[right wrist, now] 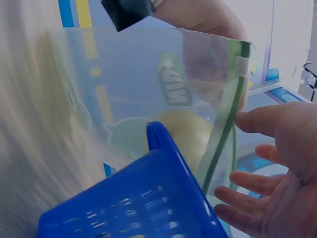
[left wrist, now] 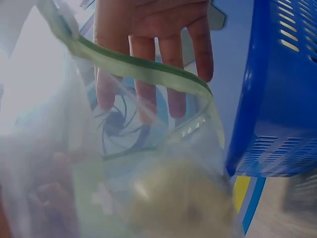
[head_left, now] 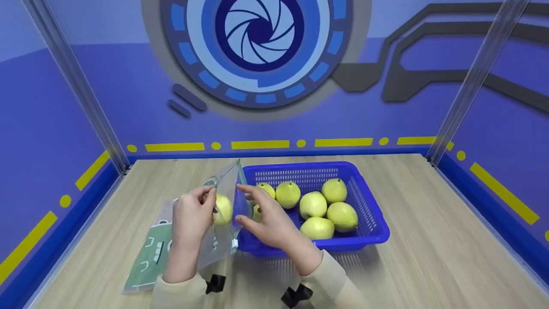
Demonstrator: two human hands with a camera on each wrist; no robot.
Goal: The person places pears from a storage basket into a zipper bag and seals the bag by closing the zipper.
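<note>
My left hand (head_left: 191, 216) pinches one side of a clear slider zip bag (right wrist: 133, 64) with a green zip strip and a white slider (head_left: 234, 243). Inside the bag lies a yellow-green pear (head_left: 223, 209), seen blurred through the plastic in the left wrist view. At the bag's open mouth is my right hand (head_left: 272, 221), its fingers spread and holding nothing; in the right wrist view its fingertips (right wrist: 242, 121) are right by the zip strip. A blue basket (head_left: 377, 223) beside the bag contains several pears (head_left: 313, 205).
More printed bags (head_left: 148, 257), green with white figures, lie flat on the wooden table (head_left: 429, 240) at the left, under my left forearm. Blue-purple panels (head_left: 266, 124) with yellow marks wall the table at the back and on both sides.
</note>
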